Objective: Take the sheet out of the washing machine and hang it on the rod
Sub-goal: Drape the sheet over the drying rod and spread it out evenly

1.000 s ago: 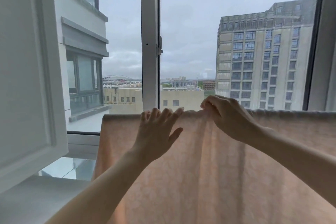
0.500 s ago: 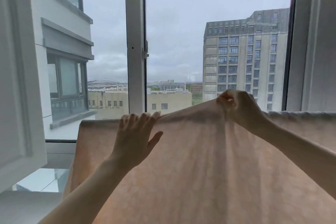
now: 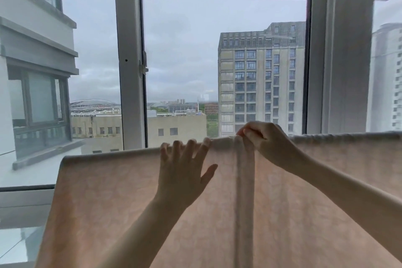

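Sheet (image 3: pixel 121 202) top edge pinched in right hand (image 3: pixel 264 140), left hand (image 3: pixel 185 167) flat, fingers spread

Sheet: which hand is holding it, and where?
Right hand pinches the sheet at its top edge, at a vertical fold. Left hand lies open on it, no grip.

One sheet (image 3: pixel 130 213) hangs across the near view. Two hands are on its top edge: the left hand (image 3: pixel 185 172) and the right hand (image 3: pixel 265 139). Two upright window posts stand far behind, one left (image 3: pixel 129 50), one right (image 3: pixel 339 50).
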`<action>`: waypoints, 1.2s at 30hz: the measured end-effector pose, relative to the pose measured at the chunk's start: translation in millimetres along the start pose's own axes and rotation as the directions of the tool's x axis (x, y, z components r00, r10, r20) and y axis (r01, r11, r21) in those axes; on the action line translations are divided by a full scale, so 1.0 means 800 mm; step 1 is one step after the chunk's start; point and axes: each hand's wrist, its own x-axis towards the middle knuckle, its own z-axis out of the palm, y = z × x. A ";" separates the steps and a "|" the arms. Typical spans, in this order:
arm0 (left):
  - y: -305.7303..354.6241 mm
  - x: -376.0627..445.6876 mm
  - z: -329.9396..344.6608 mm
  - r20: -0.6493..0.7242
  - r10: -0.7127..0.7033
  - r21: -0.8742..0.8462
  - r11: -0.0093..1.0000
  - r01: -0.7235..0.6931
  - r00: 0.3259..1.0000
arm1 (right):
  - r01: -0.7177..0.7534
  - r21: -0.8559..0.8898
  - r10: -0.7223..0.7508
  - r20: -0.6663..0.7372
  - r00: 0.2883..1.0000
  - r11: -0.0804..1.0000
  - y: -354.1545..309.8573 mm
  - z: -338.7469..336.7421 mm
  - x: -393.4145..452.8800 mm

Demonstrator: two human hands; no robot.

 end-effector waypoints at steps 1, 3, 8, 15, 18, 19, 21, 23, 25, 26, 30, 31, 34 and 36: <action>-0.003 -0.001 0.003 -0.013 0.008 0.006 1.000 -0.008 1.000 | -0.007 -0.012 0.007 0.020 1.000 1.000 0.004 -0.007 0.000; -0.007 -0.003 0.007 -0.037 0.022 0.017 1.000 -0.021 0.999 | 0.001 -0.102 0.006 0.077 0.997 0.995 0.012 -0.020 0.001; -0.011 -0.005 0.008 -0.054 0.028 0.040 0.999 -0.025 0.998 | 0.012 -0.066 -0.010 0.029 1.000 0.998 0.014 -0.018 -0.002; -0.020 -0.007 0.009 -0.073 0.038 0.060 0.998 -0.034 0.997 | -0.145 -0.177 0.107 -0.208 0.972 0.973 0.047 -0.040 0.005; -0.017 -0.006 0.012 -0.076 0.035 0.057 0.998 -0.031 0.997 | -0.152 -0.240 0.120 -0.143 0.982 0.959 0.059 -0.046 -0.009; -0.015 -0.006 0.013 -0.079 0.024 0.052 0.998 -0.020 0.997 | -0.148 -0.246 0.114 -0.146 0.983 0.958 0.058 -0.044 -0.011; -0.012 -0.005 0.014 -0.082 -0.008 0.023 1.000 0.009 0.997 | -0.144 -0.247 0.106 -0.161 0.981 0.958 0.057 -0.041 -0.011; -0.005 -0.004 0.011 -0.068 -0.048 -0.021 0.999 0.047 0.996 | -0.155 -0.243 0.113 -0.178 0.978 0.958 0.059 -0.041 -0.010; 0.006 0.000 0.005 -0.062 -0.061 -0.056 0.997 0.058 0.996 | -0.146 -0.238 0.103 -0.185 0.977 0.960 0.060 -0.042 -0.013; 0.013 0.002 0.002 -0.061 -0.048 -0.069 0.997 0.044 0.997 | -0.136 -0.231 0.094 -0.183 0.979 0.963 0.060 -0.043 -0.015; 0.054 0.018 -0.005 -0.075 0.051 -0.113 0.992 -0.059 0.996 | -0.107 -0.187 0.076 -0.164 0.983 0.977 0.056 -0.050 -0.021; 0.067 0.023 -0.007 -0.080 0.058 -0.128 0.989 -0.068 0.995 | -0.094 -0.185 0.065 -0.159 0.985 0.978 0.055 -0.050 -0.022; 0.105 0.037 -0.010 -0.080 -0.005 -0.153 0.988 -0.007 0.997 | -0.051 -0.164 0.028 -0.139 0.990 0.985 0.056 -0.052 -0.023; 0.120 0.038 -0.007 -0.079 -0.068 -0.137 0.989 0.057 0.995 | -0.013 -0.132 -0.001 -0.109 0.994 0.991 0.058 -0.056 -0.028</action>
